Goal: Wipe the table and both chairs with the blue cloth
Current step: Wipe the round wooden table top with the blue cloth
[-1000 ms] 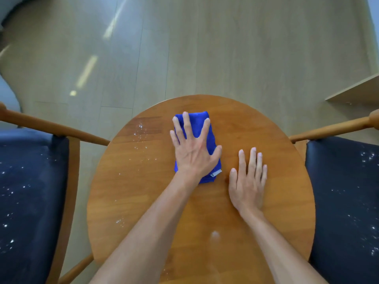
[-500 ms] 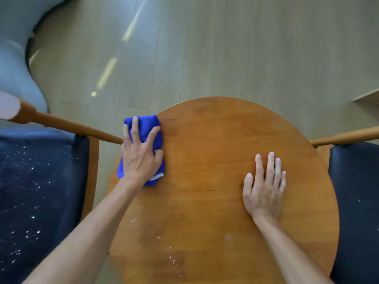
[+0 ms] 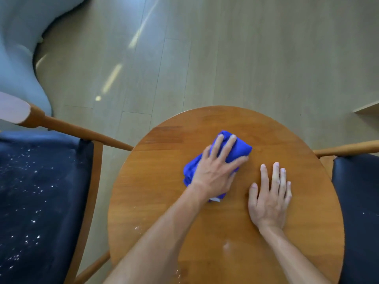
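A round wooden table (image 3: 287, 136) fills the middle of the view. On it lies a folded blue cloth (image 3: 240, 149), bunched a little. My left hand (image 3: 215, 171) presses flat on the cloth with fingers spread, angled toward the right. My right hand (image 3: 270, 195) rests flat on the bare wood just right of the cloth, fingers straight. A few white specks (image 3: 137, 227) lie near the table's left front edge. The left chair (image 3: 41, 191) has a dark blue seat covered in white specks. The right chair (image 3: 359, 201) has a dark seat with hardly any specks in view.
Wooden armrests (image 3: 86, 134) of the left chair and of the right chair (image 3: 348, 149) flank the table. Pale wood floor (image 3: 225, 58) lies beyond. A grey upholstered piece (image 3: 18, 48) stands at the far left. A light wooden shelf corner (image 3: 369, 108) shows at the right edge.
My left hand has swept the cloth from the table's left edge back toward the middle, turning it rightward. The right hand stayed flat in place.
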Available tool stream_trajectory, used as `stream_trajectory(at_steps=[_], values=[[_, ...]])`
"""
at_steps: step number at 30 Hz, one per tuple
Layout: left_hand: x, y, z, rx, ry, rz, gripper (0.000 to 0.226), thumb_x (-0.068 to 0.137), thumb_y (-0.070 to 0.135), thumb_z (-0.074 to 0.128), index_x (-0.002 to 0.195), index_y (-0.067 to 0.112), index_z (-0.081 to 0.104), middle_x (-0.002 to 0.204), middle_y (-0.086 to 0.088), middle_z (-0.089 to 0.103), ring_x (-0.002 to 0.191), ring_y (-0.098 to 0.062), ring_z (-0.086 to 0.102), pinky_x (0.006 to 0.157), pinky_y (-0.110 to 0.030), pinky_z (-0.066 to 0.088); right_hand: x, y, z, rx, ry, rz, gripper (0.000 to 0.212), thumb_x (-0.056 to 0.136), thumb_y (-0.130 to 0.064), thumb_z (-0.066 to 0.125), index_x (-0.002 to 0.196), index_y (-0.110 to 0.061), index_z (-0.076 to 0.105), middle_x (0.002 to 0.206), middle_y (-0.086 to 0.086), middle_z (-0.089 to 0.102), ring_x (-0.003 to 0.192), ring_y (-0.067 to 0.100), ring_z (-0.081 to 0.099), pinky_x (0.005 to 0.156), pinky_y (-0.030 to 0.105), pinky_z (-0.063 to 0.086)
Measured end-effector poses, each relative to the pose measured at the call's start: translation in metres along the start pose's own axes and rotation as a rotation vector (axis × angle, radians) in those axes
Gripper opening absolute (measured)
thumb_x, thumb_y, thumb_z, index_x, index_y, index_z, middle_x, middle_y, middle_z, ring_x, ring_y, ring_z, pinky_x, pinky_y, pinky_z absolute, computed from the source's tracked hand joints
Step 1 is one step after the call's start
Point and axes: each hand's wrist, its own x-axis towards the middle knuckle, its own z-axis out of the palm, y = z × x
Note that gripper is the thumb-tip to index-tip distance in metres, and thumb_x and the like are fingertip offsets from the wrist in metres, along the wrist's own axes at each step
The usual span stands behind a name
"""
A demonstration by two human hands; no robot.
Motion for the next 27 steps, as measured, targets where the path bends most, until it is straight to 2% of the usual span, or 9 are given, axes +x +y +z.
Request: stream_trajectory(at_steps=[4,6,10,14,16,18,20,24,27], values=[[-0.034,-0.109,-0.039,0.119,0.031,-0.344,0.048,0.082,0.026,0.055,0.130,0.031,0.052,0.153,-0.019,0.029,0.138,-0.048,0.025,0.098,-0.056,0.042,0.001,-0.001,-0.001,0.014,-0.031,0.005,0.056,0.093,-0.033,0.032,0.146,-0.016,0.035,0.157,0.014,0.023,0.145,0.031,0.019,0.114,0.051,0.018],[-0.076,-0.134,-0.055,0.155,0.007,-0.402,0.048,0.085,0.026,0.054,0.133,0.029,0.050,0.155,-0.020,0.024,0.138,-0.049,0.021,0.105,-0.056,0.036,0.001,-0.003,0.000,0.002,-0.044,0.007,0.056,0.093,-0.032,0.032,0.147,-0.016,0.034,0.157,0.014,0.022,0.145,0.031,0.018,0.115,0.051,0.017],[-0.150,-0.070,-0.043,0.168,0.042,-0.458,0.044,0.089,0.027,0.051,0.132,0.028,0.053,0.154,-0.021,0.025,0.139,-0.048,0.023,0.097,-0.053,0.041,0.000,-0.004,-0.003,0.005,-0.083,0.013,0.056,0.094,-0.031,0.029,0.148,-0.016,0.030,0.157,0.016,0.019,0.146,0.033,0.016,0.115,0.052,0.014],[-0.183,0.031,-0.017,0.049,0.004,-0.340,0.046,0.086,0.027,0.058,0.131,0.033,0.051,0.155,-0.017,0.027,0.141,-0.045,0.023,0.099,-0.054,0.040,0.000,-0.003,-0.006,-0.004,-0.147,-0.011,0.057,0.096,-0.032,0.025,0.150,-0.014,0.026,0.158,0.018,0.016,0.146,0.035,0.013,0.116,0.054,0.013],[-0.181,0.056,-0.009,0.005,-0.028,-0.175,0.046,0.085,0.025,0.061,0.129,0.034,0.054,0.154,-0.015,0.030,0.141,-0.043,0.025,0.103,-0.055,0.037,0.001,-0.004,-0.010,0.021,-0.204,0.011,0.060,0.094,-0.035,0.023,0.150,-0.014,0.025,0.158,0.017,0.012,0.146,0.034,0.009,0.117,0.053,0.010],[-0.173,0.051,-0.007,-0.021,-0.075,0.026,0.045,0.083,0.022,0.063,0.126,0.034,0.057,0.153,-0.013,0.033,0.140,-0.041,0.028,0.106,-0.055,0.035,0.000,-0.008,-0.018,0.071,-0.258,0.030,0.063,0.092,-0.039,0.023,0.150,-0.015,0.024,0.160,0.014,0.009,0.147,0.031,0.005,0.118,0.051,0.007],[-0.170,0.012,-0.018,0.028,-0.071,0.093,0.041,0.083,0.022,0.062,0.123,0.033,0.060,0.151,-0.014,0.038,0.139,-0.040,0.032,0.106,-0.052,0.036,-0.012,-0.014,-0.030,0.124,-0.253,-0.035,0.061,0.092,-0.039,0.024,0.149,-0.017,0.028,0.160,0.012,0.011,0.147,0.028,0.006,0.119,0.048,0.006],[-0.196,-0.090,-0.054,0.124,0.035,-0.324,0.040,0.087,0.022,0.056,0.127,0.024,0.058,0.152,-0.020,0.032,0.139,-0.046,0.025,0.111,-0.051,0.029,-0.058,-0.015,-0.043,0.176,-0.256,-0.086,0.058,0.093,-0.038,0.025,0.147,-0.018,0.033,0.160,0.009,0.012,0.148,0.025,0.006,0.119,0.044,0.005],[-0.228,-0.090,-0.059,0.167,0.031,-0.473,0.042,0.089,0.023,0.052,0.131,0.022,0.056,0.153,-0.022,0.027,0.139,-0.048,0.021,0.108,-0.053,0.029,-0.087,-0.012,-0.036,0.155,-0.311,-0.054,0.060,0.093,-0.041,0.022,0.147,-0.016,0.035,0.160,0.010,0.013,0.147,0.026,0.007,0.119,0.047,0.008]])
